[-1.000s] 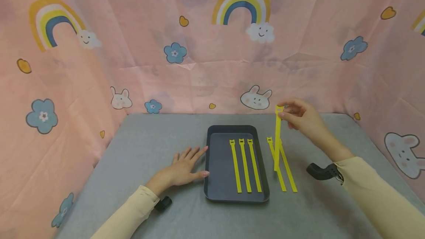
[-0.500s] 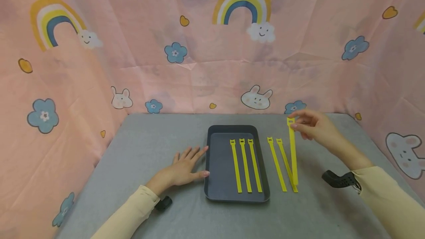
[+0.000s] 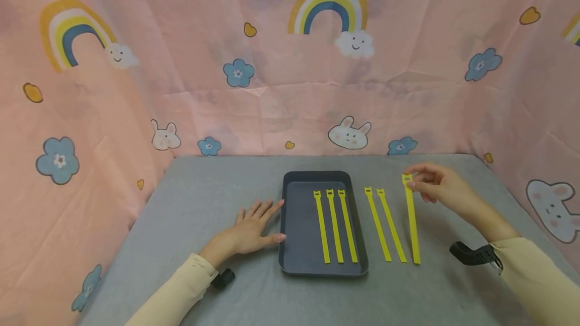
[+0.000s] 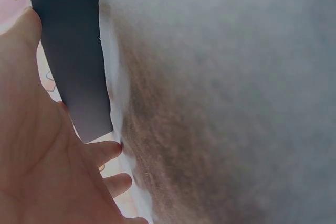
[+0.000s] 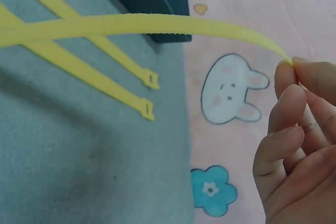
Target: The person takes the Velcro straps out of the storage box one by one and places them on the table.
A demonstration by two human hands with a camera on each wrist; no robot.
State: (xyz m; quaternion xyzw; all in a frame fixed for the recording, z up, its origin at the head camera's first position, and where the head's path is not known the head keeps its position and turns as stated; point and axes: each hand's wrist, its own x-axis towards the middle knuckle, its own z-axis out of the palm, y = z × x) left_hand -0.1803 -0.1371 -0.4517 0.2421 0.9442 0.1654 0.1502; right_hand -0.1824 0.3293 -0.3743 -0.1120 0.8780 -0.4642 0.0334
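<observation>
My right hand (image 3: 441,187) pinches a yellow hook-and-loop cable tie (image 3: 412,220) by its slotted head, between thumb and forefinger. The strap slants down toward the table, and in the right wrist view it bows (image 5: 136,23). Just left of it, two more yellow ties (image 3: 378,225) lie side by side on the cloth. Three others (image 3: 335,228) lie in a row in the right half of a dark grey tray (image 3: 296,250). With fingers spread, my left hand (image 3: 244,233) rests at the tray's left side, thumb and forefinger touching its rim.
Grey cloth covers the table (image 3: 199,185). A pink printed curtain (image 3: 272,109) closes off the back and both sides. Black wrist cameras sit at the right sleeve (image 3: 473,255) and the left sleeve (image 3: 223,278).
My right hand has carried the held tie to the right and lowered it, from above the two loose ties to a spot right of them. The left hand and tray have stayed put.
</observation>
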